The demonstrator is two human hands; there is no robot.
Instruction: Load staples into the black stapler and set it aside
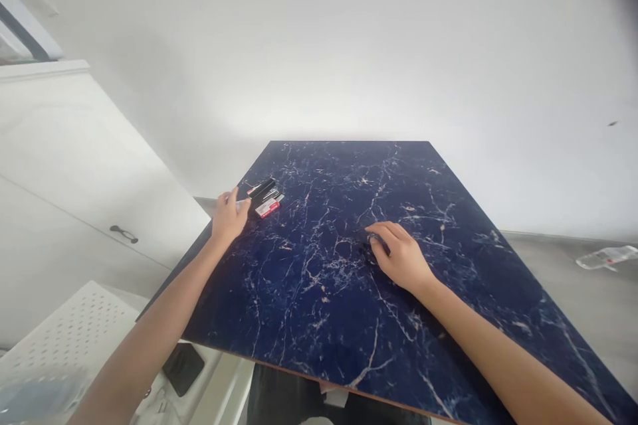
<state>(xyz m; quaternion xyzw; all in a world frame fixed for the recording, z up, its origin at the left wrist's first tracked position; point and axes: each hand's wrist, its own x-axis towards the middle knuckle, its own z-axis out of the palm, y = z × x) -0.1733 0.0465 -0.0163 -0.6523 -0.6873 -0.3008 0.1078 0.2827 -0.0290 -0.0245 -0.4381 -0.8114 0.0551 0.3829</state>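
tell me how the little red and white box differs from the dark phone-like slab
Colour: the red and white box is bright and patterned, while the dark slab looks plain and nearly black.
Place: the red and white box lies on the blue table; the dark slab lies lower, beyond the table's near edge.
Neighbours: the red and white box sits right by a dark pack; the dark slab does not.
Shared: both look rectangular.

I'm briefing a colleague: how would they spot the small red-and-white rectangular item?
Find the dark-blue, white-veined tabletop. Near its left edge, items cluster beside the left hand. Among them, the small red-and-white rectangular item lies closest to the camera, its bright face unlike the mostly black item behind it.
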